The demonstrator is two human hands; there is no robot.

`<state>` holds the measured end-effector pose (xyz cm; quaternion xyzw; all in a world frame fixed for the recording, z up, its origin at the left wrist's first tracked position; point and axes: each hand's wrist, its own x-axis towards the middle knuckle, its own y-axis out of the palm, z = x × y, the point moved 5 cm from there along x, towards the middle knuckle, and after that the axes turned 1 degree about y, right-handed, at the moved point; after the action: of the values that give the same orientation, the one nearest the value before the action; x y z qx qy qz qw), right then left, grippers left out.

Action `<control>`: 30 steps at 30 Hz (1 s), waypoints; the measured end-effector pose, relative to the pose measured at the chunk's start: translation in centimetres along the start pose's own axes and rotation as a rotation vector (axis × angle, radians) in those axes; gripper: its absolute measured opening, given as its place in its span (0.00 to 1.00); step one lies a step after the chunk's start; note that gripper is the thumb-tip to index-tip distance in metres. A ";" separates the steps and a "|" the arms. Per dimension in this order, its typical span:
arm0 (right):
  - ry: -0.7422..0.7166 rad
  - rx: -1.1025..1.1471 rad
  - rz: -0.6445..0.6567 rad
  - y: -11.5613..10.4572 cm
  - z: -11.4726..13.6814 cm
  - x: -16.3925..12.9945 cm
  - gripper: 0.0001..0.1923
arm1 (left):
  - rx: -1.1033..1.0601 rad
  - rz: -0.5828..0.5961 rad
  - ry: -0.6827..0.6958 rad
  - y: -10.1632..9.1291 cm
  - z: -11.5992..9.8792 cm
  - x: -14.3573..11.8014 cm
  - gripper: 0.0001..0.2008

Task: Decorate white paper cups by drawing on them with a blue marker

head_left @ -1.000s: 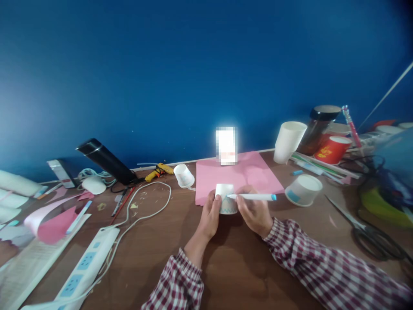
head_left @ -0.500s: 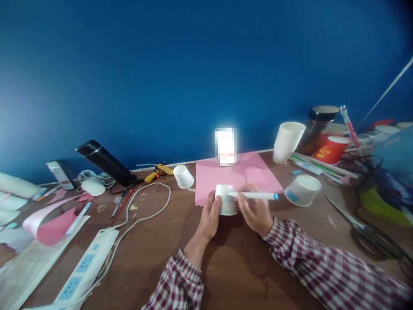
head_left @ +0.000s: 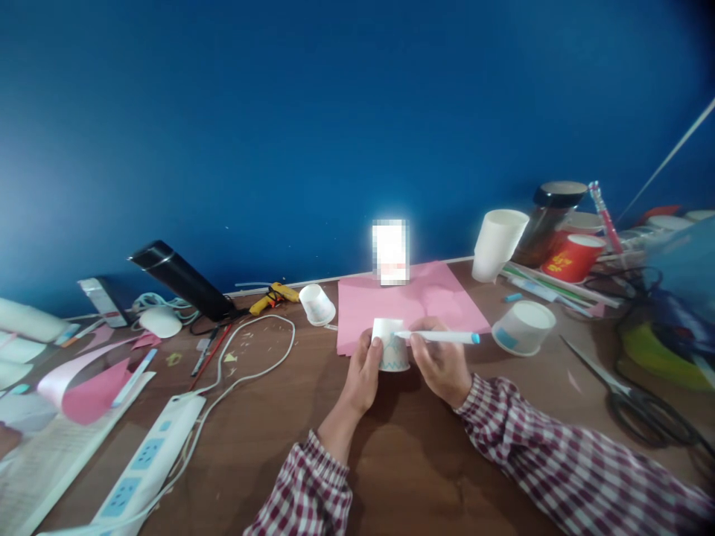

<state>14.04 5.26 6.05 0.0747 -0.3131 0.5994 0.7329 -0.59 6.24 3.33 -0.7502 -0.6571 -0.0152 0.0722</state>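
Upside-down paper cup (head_left: 392,352) gripped by left hand (head_left: 364,370), marker (head_left: 439,337) pinched in right hand (head_left: 441,366), tip on cup, empty paper bowl (head_left: 523,327) just right of fingers.

Two bare hands are seen, the left hand (head_left: 364,370) and the right hand (head_left: 441,366), with no rings, gloves or watch visible. Behind the fingers (head_left: 375,347), both wrists are left uncovered. Further back from the fingers, each forearm is covered by a long sleeve of checked cloth, woven in dark red and white with darker crossing lines. The left sleeve (head_left: 304,491) is ended by a buttonless-looking cuff; the right sleeve (head_left: 570,465) is creased along its length.
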 end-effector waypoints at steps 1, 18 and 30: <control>-0.006 -0.010 0.002 0.0 0.1 0.0 0.02 | 0.001 -0.002 0.000 0.0 0.0 0.0 0.17; -0.018 -0.029 0.016 0.0 0.6 0.2 0.02 | 0.015 -0.004 -0.003 -0.1 0.0 0.0 0.17; 0.047 0.166 -0.087 -0.1 -0.2 -0.1 0.04 | -0.105 0.019 -0.007 0.0 0.2 0.3 0.22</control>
<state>14.24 5.29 5.85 0.1347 -0.2417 0.5924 0.7566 -0.61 6.52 3.21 -0.7591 -0.6486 -0.0464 0.0306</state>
